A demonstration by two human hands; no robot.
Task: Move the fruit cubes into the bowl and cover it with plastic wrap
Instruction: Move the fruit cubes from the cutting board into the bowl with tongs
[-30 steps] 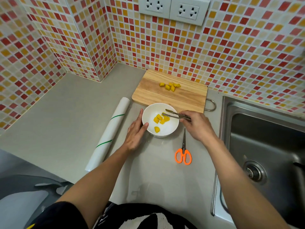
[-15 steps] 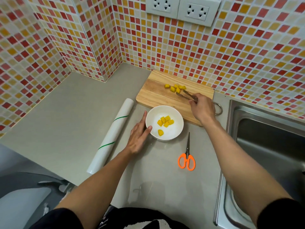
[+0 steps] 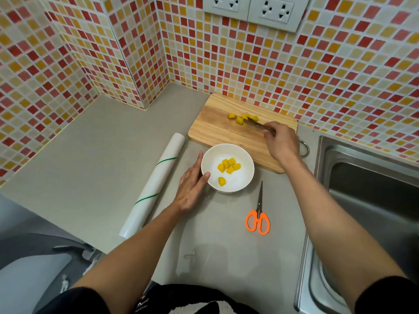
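Observation:
A white bowl [image 3: 242, 183] stands on the grey counter and holds several yellow fruit cubes [image 3: 228, 166]. My left hand [image 3: 191, 185] rests against the bowl's left side, thumb on the rim. Behind the bowl lies a wooden cutting board [image 3: 217, 128] with a few more fruit cubes [image 3: 239, 120] near its far edge. My right hand [image 3: 282, 142] grips metal tongs [image 3: 257, 123] whose tips reach those cubes. A roll of plastic wrap [image 3: 156, 184] lies to the left of the bowl.
Orange-handled scissors [image 3: 258, 219] lie on the counter to the right of the bowl. A steel sink [image 3: 371, 200] fills the right side. Tiled walls close off the back and left, with sockets [image 3: 249, 7] above the board.
My right hand has carried the tongs from over the bowl back to the cubes on the board. Another cube now lies in the bowl. My left hand stays on the bowl.

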